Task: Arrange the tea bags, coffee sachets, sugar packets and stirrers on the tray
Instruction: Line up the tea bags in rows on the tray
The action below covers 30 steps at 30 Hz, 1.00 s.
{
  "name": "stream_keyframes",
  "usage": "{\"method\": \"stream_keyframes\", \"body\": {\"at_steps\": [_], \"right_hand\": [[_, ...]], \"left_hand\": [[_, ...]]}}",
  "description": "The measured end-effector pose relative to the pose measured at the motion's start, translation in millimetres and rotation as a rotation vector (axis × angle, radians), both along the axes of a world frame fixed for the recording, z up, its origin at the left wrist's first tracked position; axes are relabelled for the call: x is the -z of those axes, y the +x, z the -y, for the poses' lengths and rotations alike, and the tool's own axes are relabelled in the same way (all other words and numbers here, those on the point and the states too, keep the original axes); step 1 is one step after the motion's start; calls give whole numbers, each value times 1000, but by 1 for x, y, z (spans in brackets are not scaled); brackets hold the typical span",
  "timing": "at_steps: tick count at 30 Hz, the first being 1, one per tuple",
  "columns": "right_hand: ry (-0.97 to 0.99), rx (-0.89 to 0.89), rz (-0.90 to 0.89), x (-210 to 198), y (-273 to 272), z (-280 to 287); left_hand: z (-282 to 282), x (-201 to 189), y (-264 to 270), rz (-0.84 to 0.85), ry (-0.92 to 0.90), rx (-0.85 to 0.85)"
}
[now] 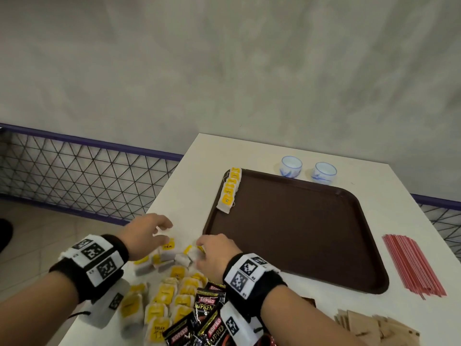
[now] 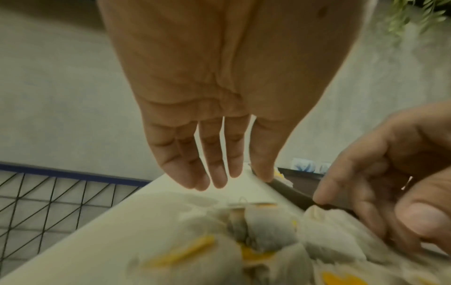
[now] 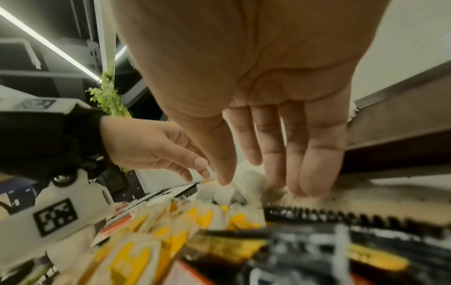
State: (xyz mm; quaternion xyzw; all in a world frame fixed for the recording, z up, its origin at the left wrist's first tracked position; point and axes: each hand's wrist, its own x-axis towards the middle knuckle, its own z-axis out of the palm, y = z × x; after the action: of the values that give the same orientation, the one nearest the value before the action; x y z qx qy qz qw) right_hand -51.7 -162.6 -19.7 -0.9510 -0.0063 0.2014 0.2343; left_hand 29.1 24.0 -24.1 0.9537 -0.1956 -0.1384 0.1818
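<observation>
A brown tray (image 1: 299, 233) lies on the white table, with a short row of yellow-tagged tea bags (image 1: 228, 189) along its left rim. A loose pile of tea bags (image 1: 172, 285) lies left of the tray's near corner. My left hand (image 1: 162, 232) hovers over the pile's far end with straight, spread fingers (image 2: 219, 173) and holds nothing. My right hand (image 1: 209, 248) reaches down beside it, its fingertips (image 3: 302, 183) touching the tea bags (image 3: 244, 189) without gripping one. Black coffee sachets (image 1: 207, 310) lie under my right wrist. Red stirrers (image 1: 411, 265) and brown sugar packets (image 1: 374, 325) lie to the right.
Two small blue-and-white cups (image 1: 291, 166) (image 1: 324, 172) stand behind the tray. The table's left edge (image 1: 159, 196) drops to the floor beside a wire mesh fence (image 1: 74, 171). A grey wall backs the table.
</observation>
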Motion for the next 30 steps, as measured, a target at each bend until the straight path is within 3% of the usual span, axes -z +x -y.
{"method": "stream_keyframes", "body": {"at_steps": [4,11,17,21,30], "right_hand": [[-135,-43,31,-2,2,-13],[-194,-97,18,-4,5,-20],[-120,-77,-13,-5,2,-11],[-23,-24,-22,-5,5,-1],[141,65,45,-7,9,12]], "left_hand": [[5,10,-7,-118,69,-21],[17,13,-9,-101,137,-4],[18,6,-13,-70,51,4],[13,7,-11,-209,-111,-87],[9,15,-4,-212,-164,-90]]}}
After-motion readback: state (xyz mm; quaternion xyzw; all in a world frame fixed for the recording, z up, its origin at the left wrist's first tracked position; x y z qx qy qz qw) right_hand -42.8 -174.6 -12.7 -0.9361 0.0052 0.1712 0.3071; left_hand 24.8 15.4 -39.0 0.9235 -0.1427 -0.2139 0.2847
